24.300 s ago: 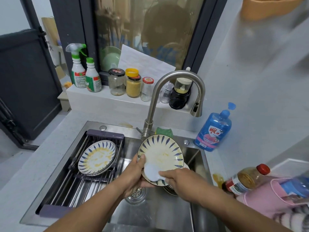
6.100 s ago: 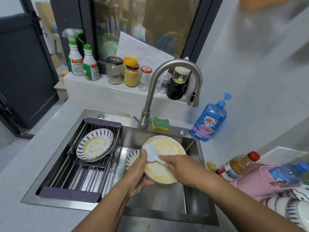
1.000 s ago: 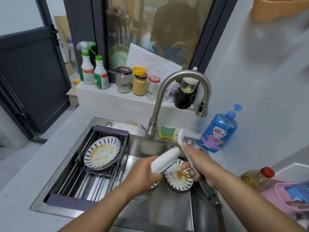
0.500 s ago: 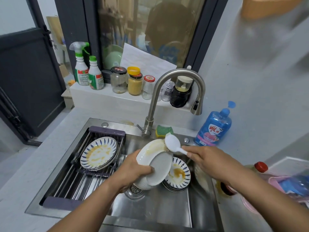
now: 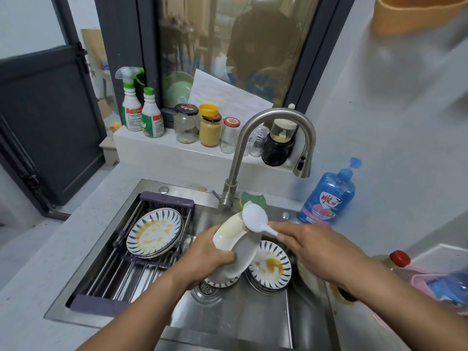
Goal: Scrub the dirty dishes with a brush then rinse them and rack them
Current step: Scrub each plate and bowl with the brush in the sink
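White dish is up on edge over the drain end of the sink, my left hand curled round its lower rim, pale underside facing me, stained inner face turned toward the faucet. Right hand grips the brush by its handle, fingers wrapped round it; bristle head sits on the dish's top rim, right on the yellow smear. Delta vs a second back: brush is no longer lifted clear over by the sponge, it's down and in contact, and the dish is tipped so the lip is exposed. Half a second back the pose is near identical, head just short of the smear. Versus six seconds back I'm off the flat face and onto the edge. My read: face pass is probably done, this is rim cleanup on the same piece, so scrubbing is near its end for this dish only. No water visible at the faucet, so rinse isn't started. Patterned stack just right of the held dish in the basin has orange residue on its top plate; plates on the rack at left look smeared too, so racked doesn't mean clean here. Next needs short strokes round the lip, left hand rotating, then tap on.
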Available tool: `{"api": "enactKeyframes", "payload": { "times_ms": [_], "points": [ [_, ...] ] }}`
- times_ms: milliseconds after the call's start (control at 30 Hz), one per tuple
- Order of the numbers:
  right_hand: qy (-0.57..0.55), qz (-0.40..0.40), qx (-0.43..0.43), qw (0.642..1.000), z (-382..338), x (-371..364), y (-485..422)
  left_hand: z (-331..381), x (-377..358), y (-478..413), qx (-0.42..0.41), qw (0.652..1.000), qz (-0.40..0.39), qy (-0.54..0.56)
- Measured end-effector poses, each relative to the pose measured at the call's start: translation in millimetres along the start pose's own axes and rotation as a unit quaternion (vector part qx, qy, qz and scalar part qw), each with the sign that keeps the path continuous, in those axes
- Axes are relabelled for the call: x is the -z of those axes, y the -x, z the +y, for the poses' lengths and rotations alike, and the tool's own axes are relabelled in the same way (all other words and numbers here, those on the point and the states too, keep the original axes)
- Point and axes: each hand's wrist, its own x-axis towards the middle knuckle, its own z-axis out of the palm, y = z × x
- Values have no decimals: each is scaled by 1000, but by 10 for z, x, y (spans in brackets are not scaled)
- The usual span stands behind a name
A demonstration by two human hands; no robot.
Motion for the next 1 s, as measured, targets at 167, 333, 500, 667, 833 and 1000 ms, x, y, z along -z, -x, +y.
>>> {"api": "enactKeyframes", "payload": {
  "times_ms": [167,333,500,667,833,1000],
  "points": [
    [57,-36,56,996,-332,-12,127,33,-39,34,5,1000,-18,16],
    [-51,-12,-23,998,82,17,-46,64,65,45,-2,995,26,93],
    [-209,-8,-44,977,332,8,-102,130,98,83,14,969,31,243],
    [-393,12,-80,916,334,-81,-43,117,173,135,31,950,-5,310],
    [-430,28,-35,902,109,-115,-175,173,82,186,37,941,-68,328],
    [-402,11,8,915,127,-125,-270,307,184,200,20,978,-88,186]
  ]
}}
